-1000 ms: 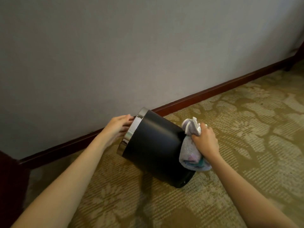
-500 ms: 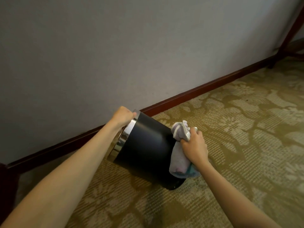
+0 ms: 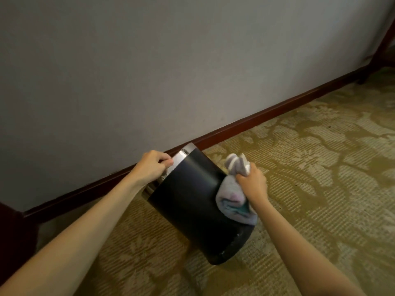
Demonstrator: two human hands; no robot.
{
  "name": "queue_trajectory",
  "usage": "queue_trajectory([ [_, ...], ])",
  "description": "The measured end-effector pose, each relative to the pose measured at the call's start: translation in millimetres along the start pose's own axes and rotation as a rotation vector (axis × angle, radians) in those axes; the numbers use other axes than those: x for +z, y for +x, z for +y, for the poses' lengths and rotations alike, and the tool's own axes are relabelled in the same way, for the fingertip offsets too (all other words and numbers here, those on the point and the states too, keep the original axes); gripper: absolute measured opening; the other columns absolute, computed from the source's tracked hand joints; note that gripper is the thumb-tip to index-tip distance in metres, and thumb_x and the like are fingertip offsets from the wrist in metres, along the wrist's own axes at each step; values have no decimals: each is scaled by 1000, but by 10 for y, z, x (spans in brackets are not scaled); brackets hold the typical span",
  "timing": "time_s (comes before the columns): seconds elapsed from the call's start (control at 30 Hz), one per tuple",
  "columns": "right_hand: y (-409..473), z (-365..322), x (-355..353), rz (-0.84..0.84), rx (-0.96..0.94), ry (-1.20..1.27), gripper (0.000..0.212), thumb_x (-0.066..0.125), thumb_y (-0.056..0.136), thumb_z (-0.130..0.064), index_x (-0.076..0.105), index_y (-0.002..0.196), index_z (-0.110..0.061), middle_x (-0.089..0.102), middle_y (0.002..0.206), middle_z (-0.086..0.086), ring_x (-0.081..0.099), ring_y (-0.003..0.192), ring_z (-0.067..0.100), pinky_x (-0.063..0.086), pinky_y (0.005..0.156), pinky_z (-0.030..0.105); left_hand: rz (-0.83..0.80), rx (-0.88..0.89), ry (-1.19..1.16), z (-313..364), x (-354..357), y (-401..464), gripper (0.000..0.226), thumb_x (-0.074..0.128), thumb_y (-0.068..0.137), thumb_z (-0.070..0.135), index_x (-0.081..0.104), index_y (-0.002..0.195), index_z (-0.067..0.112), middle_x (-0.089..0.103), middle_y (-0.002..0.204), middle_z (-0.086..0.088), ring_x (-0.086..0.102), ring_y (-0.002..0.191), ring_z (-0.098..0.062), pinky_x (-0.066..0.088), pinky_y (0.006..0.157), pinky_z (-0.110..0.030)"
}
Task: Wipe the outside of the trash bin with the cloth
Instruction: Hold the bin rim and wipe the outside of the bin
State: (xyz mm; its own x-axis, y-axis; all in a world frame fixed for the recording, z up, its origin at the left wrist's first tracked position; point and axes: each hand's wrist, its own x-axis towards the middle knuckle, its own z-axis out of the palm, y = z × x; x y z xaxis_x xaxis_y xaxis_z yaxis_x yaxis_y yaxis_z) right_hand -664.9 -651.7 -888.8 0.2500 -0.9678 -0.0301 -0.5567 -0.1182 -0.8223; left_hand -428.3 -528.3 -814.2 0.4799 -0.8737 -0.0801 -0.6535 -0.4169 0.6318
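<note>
On the patterned carpet, close to the grey wall and its dark red baseboard, one black trash bin stands tilted, with its mouth turned up and to the left and only its bottom edge on the floor. At the far left a dark piece of wooden furniture shows only a corner. The left hand grips the silver metal rim of the bin, fingers curled over the edge, and keeps the bin leaning. One second ago these fingers lay more loosely against the rim; now they are closed on it, and the bin is turned a little, so more of its black side faces the camera.

Further right, the right hand holds one bunched cloth, grey with some pink and green, squeezed in a closed fist. The cloth touches the right side of the bin, low and near the base. Compared with the earlier frames its position on the bin has hardly changed, so I judge the wiping is on this lower side and the rest of the wall is not yet covered; the base shows some pale specks. At the far right a dark furniture leg rises by the wall.

Counted: one bin, one cloth, two hands.
</note>
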Motion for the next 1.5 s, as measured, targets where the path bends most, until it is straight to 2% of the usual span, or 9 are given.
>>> queue_trajectory([
  [0.23,-123,446,-158,-55,89,-126,20,59,82,-24,54,100,-15,61,95,10,54,81,28,39,64,34,-264,8,-73,6,-183,-201,29,49,96,31,66,74,33,65,72,18,59,80,-5,45,84,-33],
  [0.33,-177,484,-180,-49,51,-135,22,59,83,-21,52,102,-14,61,96,12,52,79,27,33,56,31,-372,-25,-147,74,-253,-223,32,43,98,37,73,89,28,73,88,15,62,94,-2,42,91,-32],
  [0.43,-231,502,-192,-55,28,-145,25,59,83,-21,51,105,-13,60,99,13,54,82,29,34,59,32,-267,-14,-205,185,-177,-184,34,43,98,37,72,90,23,73,80,15,67,79,-4,45,75,-22],
  [0.53,-315,504,-189,-48,23,-140,23,59,82,-21,48,102,-15,58,100,14,54,86,32,38,69,36,-142,-22,-192,307,-25,-103,37,46,96,35,50,64,18,47,51,6,45,49,-12,35,51,-23],
  [0.63,-387,502,-189,-37,7,-111,20,59,82,-20,42,94,-21,55,99,13,53,87,34,41,74,42,-67,-60,-133,376,70,-26,37,45,97,33,43,64,16,42,49,2,40,43,-12,36,41,-21],
  [0.93,-160,188,-240,-159,-38,-173,27,57,83,-30,51,104,-13,61,104,12,57,88,30,39,67,34,29,-20,81,470,153,-104,42,48,97,27,41,58,12,50,59,-8,47,51,-14,36,50,-21],
  [1.13,-15,-663,99,-120,-178,91,28,54,81,-27,51,107,-19,59,104,7,57,92,25,49,80,44,27,-8,64,403,152,-227,38,50,95,30,55,70,2,49,57,-6,52,58,-20,41,53,-29],
  [1.37,-73,100,89,-158,-70,-106,18,56,87,-36,56,93,-19,64,84,-3,51,61,3,33,46,16,101,-103,90,-59,-64,-254,37,53,93,28,60,65,6,56,53,0,55,50,-12,41,50,-25],
  [1.5,9,305,-54,-268,55,-332,29,55,85,-36,58,102,-13,66,96,9,58,76,22,41,61,30,98,-82,69,-78,-57,-278,34,53,93,26,62,74,0,60,62,-8,57,55,-15,44,49,-24],
])
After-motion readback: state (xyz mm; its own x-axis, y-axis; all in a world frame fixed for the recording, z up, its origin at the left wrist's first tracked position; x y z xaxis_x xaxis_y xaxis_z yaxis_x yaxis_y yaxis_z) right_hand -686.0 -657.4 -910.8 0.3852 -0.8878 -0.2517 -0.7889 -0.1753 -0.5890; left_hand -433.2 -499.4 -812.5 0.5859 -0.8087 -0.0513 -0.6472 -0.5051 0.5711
